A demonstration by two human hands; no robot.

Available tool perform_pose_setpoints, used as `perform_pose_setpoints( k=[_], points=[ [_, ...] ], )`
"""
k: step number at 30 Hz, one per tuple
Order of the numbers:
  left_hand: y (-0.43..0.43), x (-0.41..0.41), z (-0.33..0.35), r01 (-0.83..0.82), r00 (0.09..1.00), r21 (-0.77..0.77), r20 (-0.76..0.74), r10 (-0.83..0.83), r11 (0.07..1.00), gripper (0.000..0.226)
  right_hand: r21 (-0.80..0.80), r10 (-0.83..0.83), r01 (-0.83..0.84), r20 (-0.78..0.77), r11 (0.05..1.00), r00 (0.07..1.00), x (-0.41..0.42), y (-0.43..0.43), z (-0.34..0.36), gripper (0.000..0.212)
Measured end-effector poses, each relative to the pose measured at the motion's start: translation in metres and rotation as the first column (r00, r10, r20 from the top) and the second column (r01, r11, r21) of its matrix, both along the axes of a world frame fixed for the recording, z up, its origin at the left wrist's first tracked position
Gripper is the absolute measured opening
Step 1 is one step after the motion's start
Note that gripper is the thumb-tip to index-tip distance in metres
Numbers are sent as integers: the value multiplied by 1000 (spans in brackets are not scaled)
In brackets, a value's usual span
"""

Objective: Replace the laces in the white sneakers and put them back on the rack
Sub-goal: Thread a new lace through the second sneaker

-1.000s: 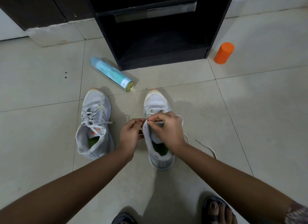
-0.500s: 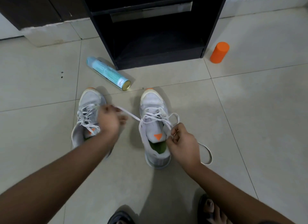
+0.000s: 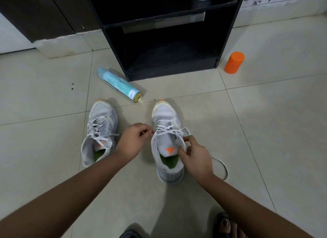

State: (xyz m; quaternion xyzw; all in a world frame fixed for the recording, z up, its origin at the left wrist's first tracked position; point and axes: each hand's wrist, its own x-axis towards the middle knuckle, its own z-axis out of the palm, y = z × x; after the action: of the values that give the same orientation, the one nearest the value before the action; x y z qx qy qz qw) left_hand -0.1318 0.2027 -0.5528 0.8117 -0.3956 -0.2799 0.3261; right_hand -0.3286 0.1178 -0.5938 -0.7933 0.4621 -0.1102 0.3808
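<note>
White flat lace (image 3: pixel 166 130) pinched by left hand (image 3: pixel 131 143), right hand (image 3: pixel 197 159); mesh sneaker (image 3: pixel 164 112) upright.

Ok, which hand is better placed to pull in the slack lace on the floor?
Right hand: its fingers pinch the lace beside the tongue, and the slack trails on that side. The left hand is at the sneaker's other side.
</note>
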Motion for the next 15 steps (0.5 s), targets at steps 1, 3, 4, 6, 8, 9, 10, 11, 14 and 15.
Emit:
perform_pose_setpoints(
  k=[1, 3, 4, 6, 8, 9, 10, 11, 14, 15],
  points=[
    [0, 4, 2, 11, 1000, -25, 23, -10, 1000, 14, -3, -3, 3, 3, 1000, 1000, -1, 0, -1, 19],
    [0, 22, 6, 72, 947, -16, 316, -63, 997, 17, -16, -10, 10, 10, 1000, 1000, -2, 0, -3, 19],
    [1, 34, 12, 90, 846, 78, 520, -117, 993, 19, -15, -15, 15, 13, 1000, 1000, -2, -1, -5, 19],
    [2, 58, 27, -24, 613, 450, 712, -342, 893, 20, -5, -17, 17, 14, 1000, 1000, -3, 1, -6, 20],
    [5, 72, 34, -198, 570, 670, 673, -472, 716, 30, -2, -17, 17, 11, 1000, 1000, -3, 1, -8, 20],
    [5, 71, 33, -194, 590, 672, 662, -462, 714, 33, -3, -17, 17, 11, 1000, 1000, -3, 1, -7, 21],
    [5, 64, 28, -120, 635, 624, 646, -423, 772, 34, 0, -16, 16, 14, 1000, 1000, -3, 1, -7, 21],
    [4, 53, 22, -10, 717, 510, 603, -349, 860, 32, 5, -16, 16, 20, 1000, 1000, -2, 1, -6, 21],
    [-2, 11, 13, 198, 941, 245, 225, -254, 949, 31, 13, -17, 16, 33, 1000, 999, 0, 1, -6, 22],
    [-4, 5, 12, 224, 953, 229, 152, -262, 947, 25, 16, -21, 20, 32, 1000, 999, 0, 2, -6, 22]
  ],
)
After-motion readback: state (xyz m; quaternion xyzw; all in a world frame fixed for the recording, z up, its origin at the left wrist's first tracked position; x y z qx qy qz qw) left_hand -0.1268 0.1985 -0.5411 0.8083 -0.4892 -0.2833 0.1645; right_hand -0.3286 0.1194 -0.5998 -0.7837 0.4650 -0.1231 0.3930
